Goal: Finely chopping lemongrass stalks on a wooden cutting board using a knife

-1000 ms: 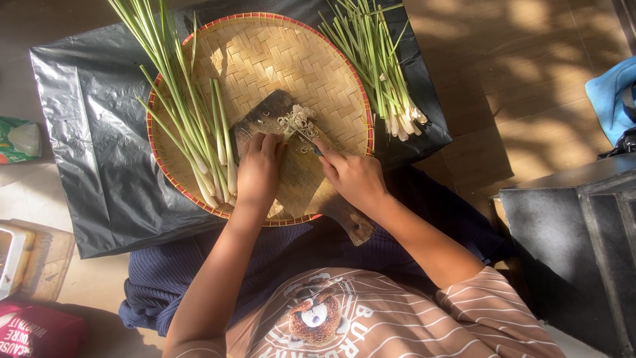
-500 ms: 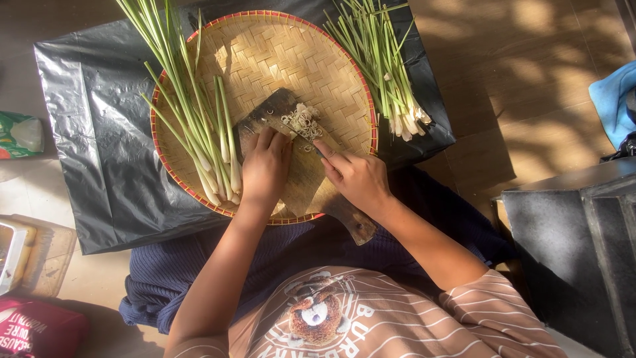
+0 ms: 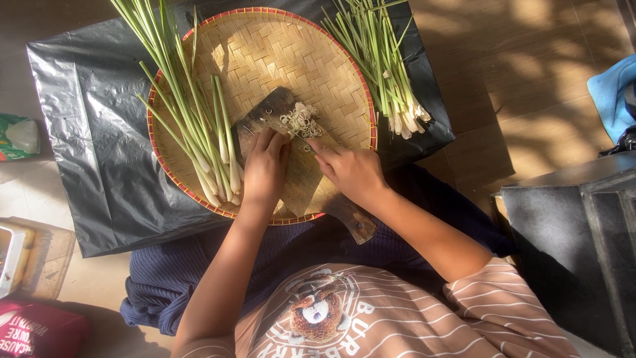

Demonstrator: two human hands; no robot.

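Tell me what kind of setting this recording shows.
Probably a home floor used for food preparation: a woven round tray on black plastic sheeting, lemongrass stalks, and a wooden chopping board under both hands.

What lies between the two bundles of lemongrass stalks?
In the head view, between the left lemongrass bundle and the right bundle lie bare woven tray, the wooden chopping board and a pile of slices.

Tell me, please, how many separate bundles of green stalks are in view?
2. One bundle lies on the woven tray's left side; the other bundle lies on the black plastic sheet, beyond the tray's right rim.
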